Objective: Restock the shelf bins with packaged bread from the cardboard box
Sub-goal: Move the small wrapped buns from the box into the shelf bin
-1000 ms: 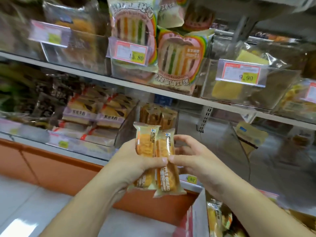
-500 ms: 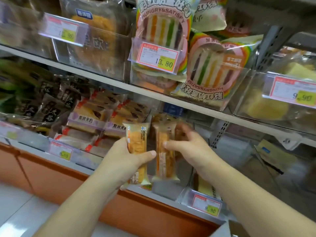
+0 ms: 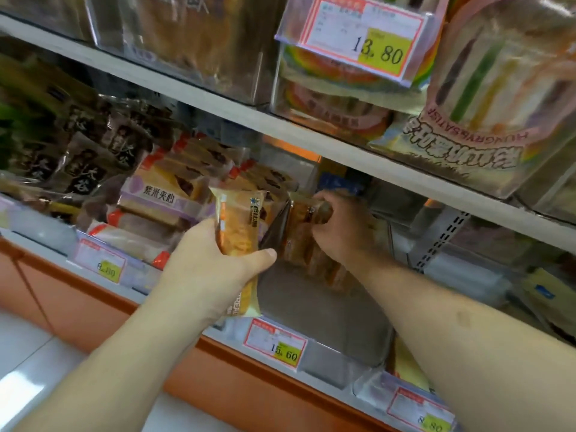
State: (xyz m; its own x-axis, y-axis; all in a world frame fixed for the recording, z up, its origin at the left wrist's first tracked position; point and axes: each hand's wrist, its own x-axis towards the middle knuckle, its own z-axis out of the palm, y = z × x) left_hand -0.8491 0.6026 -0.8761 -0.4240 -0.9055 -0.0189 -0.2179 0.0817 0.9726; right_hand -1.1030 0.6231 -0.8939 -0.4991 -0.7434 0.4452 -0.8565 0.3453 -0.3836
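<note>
The right hand [image 3: 338, 227] is inside the clear bin [image 3: 327, 310], fingers curled on a bread pack [image 3: 307, 241] that seems to stand upright. The left hand [image 3: 212, 269] grips a second pack [image 3: 238, 226], long axis upright, just left of the bin wall, next to go in.

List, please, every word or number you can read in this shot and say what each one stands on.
"13.80": price tag on the upper shelf bin.
"15.60": price tag on the clear bin under the right hand.
"8.80": price tag at lower right.
"HUNGRY&SATISFY", upside down: rainbow sandwich pack.
Print on the bread packet in the left hand, and the left price tag: too blurred to read.
</note>
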